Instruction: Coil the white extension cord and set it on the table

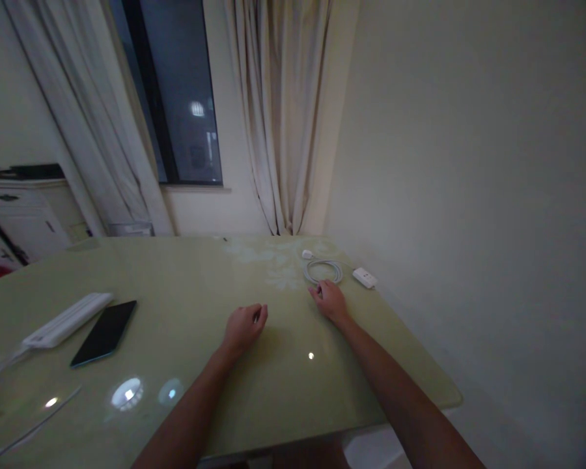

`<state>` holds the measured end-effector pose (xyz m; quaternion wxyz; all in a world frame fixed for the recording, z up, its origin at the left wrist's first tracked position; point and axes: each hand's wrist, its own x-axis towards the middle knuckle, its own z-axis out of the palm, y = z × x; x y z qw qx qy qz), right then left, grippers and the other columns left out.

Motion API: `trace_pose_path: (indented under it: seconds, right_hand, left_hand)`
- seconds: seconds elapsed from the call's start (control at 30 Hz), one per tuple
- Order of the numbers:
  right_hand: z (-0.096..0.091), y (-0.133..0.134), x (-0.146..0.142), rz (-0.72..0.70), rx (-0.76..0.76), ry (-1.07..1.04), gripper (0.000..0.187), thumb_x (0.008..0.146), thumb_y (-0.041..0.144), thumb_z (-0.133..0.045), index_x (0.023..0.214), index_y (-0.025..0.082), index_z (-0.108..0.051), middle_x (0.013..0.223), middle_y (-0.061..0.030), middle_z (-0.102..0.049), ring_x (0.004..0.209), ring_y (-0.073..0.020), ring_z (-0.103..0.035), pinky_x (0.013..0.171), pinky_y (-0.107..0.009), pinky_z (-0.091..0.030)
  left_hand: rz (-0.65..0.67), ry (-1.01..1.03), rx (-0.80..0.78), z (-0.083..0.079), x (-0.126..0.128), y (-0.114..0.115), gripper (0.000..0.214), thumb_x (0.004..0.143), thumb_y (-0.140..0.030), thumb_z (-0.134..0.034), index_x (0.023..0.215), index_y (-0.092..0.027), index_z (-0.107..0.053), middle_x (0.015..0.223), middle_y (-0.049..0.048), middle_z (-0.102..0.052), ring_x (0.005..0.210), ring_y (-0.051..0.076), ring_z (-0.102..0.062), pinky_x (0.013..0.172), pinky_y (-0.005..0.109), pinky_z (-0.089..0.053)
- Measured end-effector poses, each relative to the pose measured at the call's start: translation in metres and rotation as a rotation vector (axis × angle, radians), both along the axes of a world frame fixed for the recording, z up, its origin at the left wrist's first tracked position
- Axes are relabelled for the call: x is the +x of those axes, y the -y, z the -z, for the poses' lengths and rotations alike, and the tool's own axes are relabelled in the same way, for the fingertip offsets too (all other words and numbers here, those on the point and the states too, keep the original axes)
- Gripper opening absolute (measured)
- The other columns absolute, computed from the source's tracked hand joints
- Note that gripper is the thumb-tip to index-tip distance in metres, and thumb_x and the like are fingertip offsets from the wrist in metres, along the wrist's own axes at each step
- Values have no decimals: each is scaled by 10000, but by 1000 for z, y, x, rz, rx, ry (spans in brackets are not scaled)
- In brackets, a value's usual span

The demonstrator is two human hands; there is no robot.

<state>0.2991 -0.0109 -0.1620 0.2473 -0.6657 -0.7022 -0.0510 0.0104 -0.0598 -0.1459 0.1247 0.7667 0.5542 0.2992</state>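
Note:
On the pale green, glossy table (278, 417), my left hand (245, 326) rests loosely curled near the middle, with nothing visible in its fingers. My right hand (329, 301) is also curled in a loose fist, farther forward and to the right. Just beyond its knuckles lies a coiled white extension cord (340, 270); I cannot tell whether the hand touches it. The cord's white plug (307, 254) sits behind the loop, and its small white socket block (364, 278) lies to the right, close to the wall.
At the left lie a long white power strip (68, 320) and a black phone-like slab (105, 332) beside it. A thin white cable (34, 428) crosses the near left corner. The wall (469, 195) runs along the table's right side; curtains (283, 117) hang behind.

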Motion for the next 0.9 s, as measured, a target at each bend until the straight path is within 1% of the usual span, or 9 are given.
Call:
trace_pose_path:
  seconds: [0.13,0.23,0.37,0.5,0.63,0.73,0.8,0.83,0.9]
  right_hand:
    - [4,1,0,-31,13,22,308,1007,449,-523,894,179,-621,940,-73,-655,902,-203,-582,820,-285,-392]
    - [3,-1,2,-21,71,35,269,1001,427,-536,1039,176,-625,1069,-102,-651,1011,-231,-583,889,-307,-408]
    - [-14,-18,18,81,118,89,305,1019,382,-489,1211,171,-595,1233,-149,-627,1160,-278,-550,983,-364,-393]
    - [-38,-51,48,260,-58,185,406,1019,340,-468,1375,154,-519,1423,-199,-541,1321,-308,-481,1056,-416,-360]
    - [-48,-78,76,323,-223,187,534,974,325,-563,1464,138,-463,1518,-230,-466,1418,-323,-425,1112,-461,-330]
    - [-49,-90,92,361,-348,171,622,921,369,-657,1465,122,-485,1448,-256,-538,1389,-366,-476,1118,-543,-327]
    - [-51,-95,100,383,-426,157,623,874,408,-713,1401,113,-561,1350,-260,-613,1305,-402,-560,1068,-593,-379]
    - [-52,-96,102,383,-453,152,591,857,412,-729,1351,111,-605,1302,-254,-644,1254,-407,-600,1033,-596,-418]
    - [-54,-98,103,348,-477,149,470,838,374,-753,1221,110,-687,1192,-225,-699,1140,-373,-672,958,-529,-500]
  left_hand:
    - [5,-18,-14,0,1,1,525,968,-489,-345,564,-190,-497,534,10,-456,506,123,-353,586,302,-176]
    - [21,-32,4,-2,2,3,496,977,-462,-351,603,-190,-531,553,18,-496,518,130,-392,592,300,-183]
    - [32,-54,27,-4,3,5,465,990,-431,-367,649,-194,-577,572,29,-550,540,143,-460,600,298,-195]
    - [45,-100,26,-4,4,5,465,1003,-413,-366,671,-198,-610,588,40,-596,557,153,-516,603,299,-210]
    - [38,-130,23,-2,4,6,463,1011,-405,-371,710,-195,-652,619,49,-640,575,156,-554,602,300,-221]
    - [61,-129,23,-1,5,7,466,1017,-404,-373,733,-192,-676,647,56,-671,592,157,-579,607,303,-233]
    - [74,-142,16,0,6,7,464,1017,-408,-378,751,-192,-691,675,64,-693,605,163,-596,607,307,-237]
    - [74,-152,10,0,6,8,462,1017,-409,-380,764,-192,-699,692,70,-703,613,168,-604,606,309,-237]
    - [74,-167,3,0,7,7,461,1018,-413,-379,783,-193,-710,721,77,-719,626,175,-616,606,310,-238]
